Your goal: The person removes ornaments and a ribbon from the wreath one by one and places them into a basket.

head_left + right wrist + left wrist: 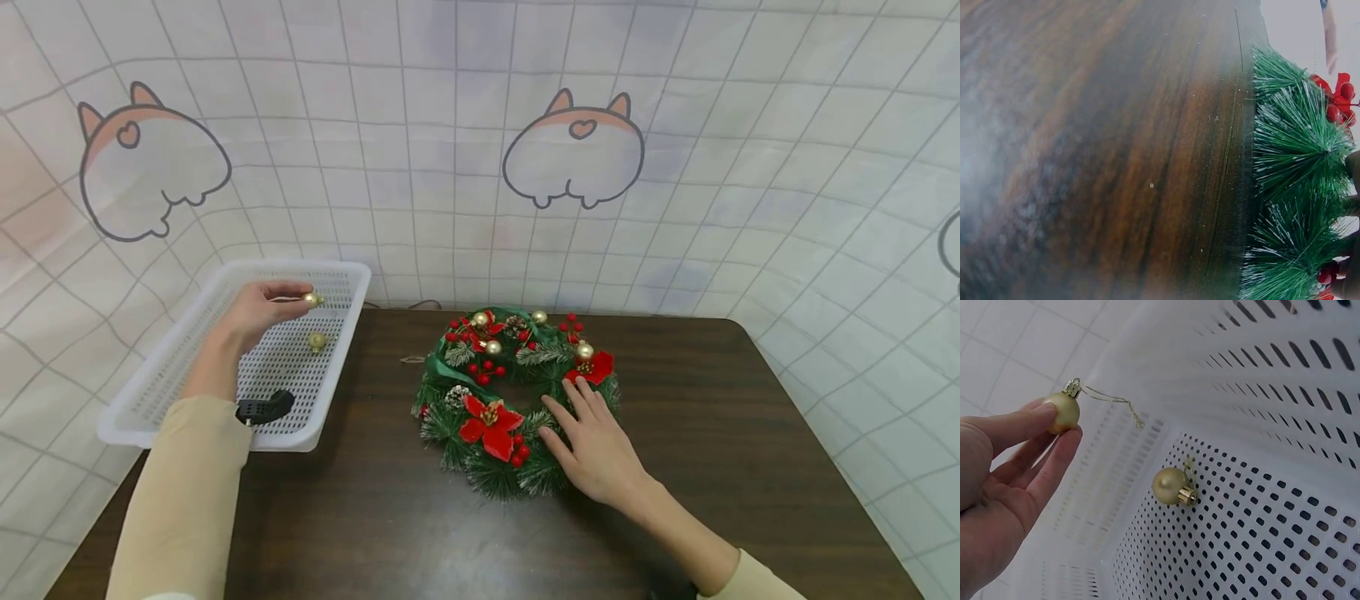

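Observation:
Between thumb and fingertips, my left hand (258, 312) pinches a small gold Christmas ball (1064, 412) over the white basket (341, 350). A thin gold loop of string dangles from the ball's cap. A second gold ball (1169, 485) lies on the basket's perforated floor. My right hand (600, 450) rests with spread fingers on the near right side of a green Christmas wreath (491, 477). Red poinsettias (491, 427), red berries, pinecones and several gold balls decorate the wreath, which lies flat on the table. In the right wrist view, frosted pine needles (1300, 150) fill the right edge.
The dark wooden table (360, 517) carries the basket at its left and the wreath near its middle. A white gridded cloth (450, 233) with cartoon prints hangs behind and at both sides. A black strap piece (266, 408) sits at the left wrist.

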A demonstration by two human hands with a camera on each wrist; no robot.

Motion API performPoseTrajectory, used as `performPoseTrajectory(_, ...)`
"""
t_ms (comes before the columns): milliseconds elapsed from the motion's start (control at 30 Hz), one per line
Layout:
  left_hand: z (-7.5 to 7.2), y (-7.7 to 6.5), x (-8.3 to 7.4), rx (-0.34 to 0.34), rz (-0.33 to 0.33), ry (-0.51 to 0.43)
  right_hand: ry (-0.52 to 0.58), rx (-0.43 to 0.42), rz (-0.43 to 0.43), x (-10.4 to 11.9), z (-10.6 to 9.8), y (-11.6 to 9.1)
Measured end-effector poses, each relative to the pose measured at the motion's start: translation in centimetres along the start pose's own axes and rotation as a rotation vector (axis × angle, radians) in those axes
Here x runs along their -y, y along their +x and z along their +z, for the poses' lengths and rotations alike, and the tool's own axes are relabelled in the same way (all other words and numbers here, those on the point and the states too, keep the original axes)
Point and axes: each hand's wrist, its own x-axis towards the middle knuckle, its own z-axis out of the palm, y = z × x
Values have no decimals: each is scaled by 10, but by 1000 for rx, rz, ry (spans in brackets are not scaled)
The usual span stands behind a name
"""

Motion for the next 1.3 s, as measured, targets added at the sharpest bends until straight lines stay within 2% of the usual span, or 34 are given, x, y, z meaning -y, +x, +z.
performPoseTrajectory(200, 1, 6, 6, 10, -47, 20, 1, 2, 6, 1, 2, 0)
performPoseTrajectory(367, 3, 11, 11, 50, -83, 37, -5, -5, -1, 0, 2, 0)
performPoseTrajectory(600, 8, 14, 24, 68, -140, 67, -9, 0, -5, 1, 2, -1)
performPoseTrajectory(800, 10, 21, 35, 46, -228, 58, -3, -6, 1, 0, 3, -1)
performPoseTrajectory(967, 11, 25, 41, 29, -275, 59, -11, -9, -3, 0, 2, -2)
performPoseTrajectory(1300, 16, 25, 38, -18, -376, 81, -21, -5, -5, -1, 2, -1)
